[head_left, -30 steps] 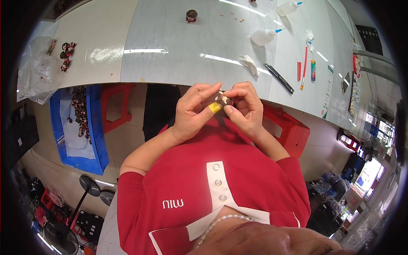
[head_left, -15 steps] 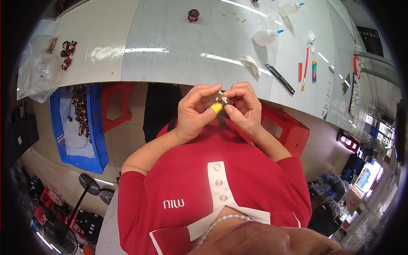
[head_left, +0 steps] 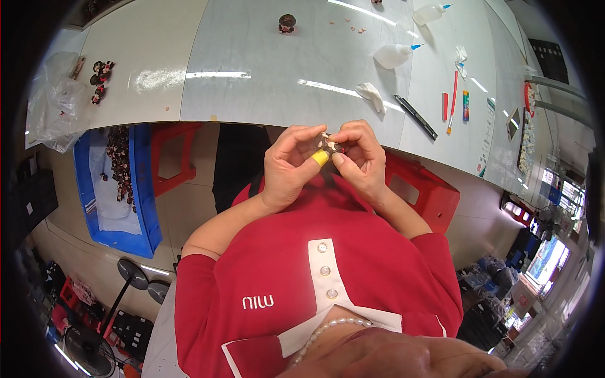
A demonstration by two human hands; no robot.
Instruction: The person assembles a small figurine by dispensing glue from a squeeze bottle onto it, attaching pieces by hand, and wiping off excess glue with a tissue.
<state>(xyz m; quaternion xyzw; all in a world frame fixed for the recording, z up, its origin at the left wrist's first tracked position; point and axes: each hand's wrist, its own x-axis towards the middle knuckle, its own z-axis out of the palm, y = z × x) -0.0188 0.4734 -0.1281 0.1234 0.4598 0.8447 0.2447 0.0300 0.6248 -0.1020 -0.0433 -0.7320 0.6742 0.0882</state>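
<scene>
My left hand (head_left: 292, 162) and my right hand (head_left: 360, 159) meet in front of my chest, just off the table's near edge. Between their fingertips they both pinch a small figurine (head_left: 332, 146), dark brown with pale and reddish parts. Fingers cover much of it, so its full shape is hidden. A yellow wrap (head_left: 321, 157) is round my left thumb, which presses against the figurine. On the table ahead stands a similar brown-topped figurine (head_left: 287, 24), with tiny pale pieces (head_left: 354, 29) scattered to its right.
White squeeze bottles (head_left: 393, 57) with blue tips, a crumpled tissue (head_left: 370, 96), a black pen-like tool (head_left: 416, 117), a red brush (head_left: 453, 104) and a lighter (head_left: 466, 106) lie rightward. Leftward are more figurines (head_left: 99, 82), a plastic bag (head_left: 55, 101) and a blue crate (head_left: 151, 214).
My right hand has shifted very slightly left, and the figurine has turned a little between my fingers. Both hands keep their pinch; the table is unchanged.
</scene>
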